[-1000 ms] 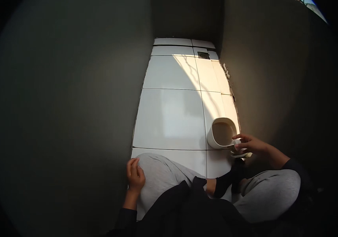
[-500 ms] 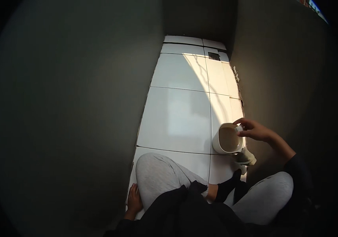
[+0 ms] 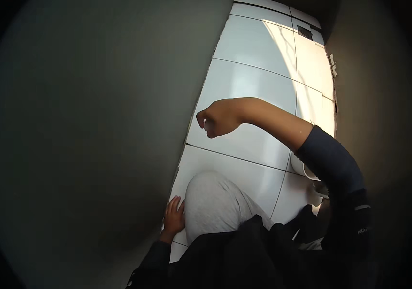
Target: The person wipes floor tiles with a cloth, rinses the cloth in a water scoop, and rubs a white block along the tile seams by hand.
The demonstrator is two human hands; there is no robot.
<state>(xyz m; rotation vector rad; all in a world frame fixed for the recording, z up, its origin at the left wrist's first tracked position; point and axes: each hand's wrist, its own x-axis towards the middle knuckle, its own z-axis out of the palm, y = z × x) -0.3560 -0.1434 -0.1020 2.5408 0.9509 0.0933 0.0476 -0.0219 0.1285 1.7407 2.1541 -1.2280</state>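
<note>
My right hand (image 3: pixel 219 118) reaches across to the left side of the white tiled floor (image 3: pixel 244 154), held above it near the grey wall. Its fingers are curled together, and a small pale patch shows between them that I cannot make out. My left hand (image 3: pixel 174 219) rests with fingers spread on the tiles beside my left knee. A white mug (image 3: pixel 298 164) stands on the floor at the right, mostly hidden behind my right sleeve, so its contents are out of sight. Just below it, a crumpled greyish item (image 3: pixel 320 189) is partly covered.
Grey walls (image 3: pixel 95 120) rise on both sides of the narrow tiled strip. A dark square opening (image 3: pixel 305 32) lies at the far right of the floor, near a band of sunlight. My bent knee (image 3: pixel 215 202) and dark-clad foot (image 3: pixel 306 224) are in front.
My right hand has moved from the mug to the left across the floor. My left hand has gone from my knee down to the tiles. The view has shifted and tilted.
</note>
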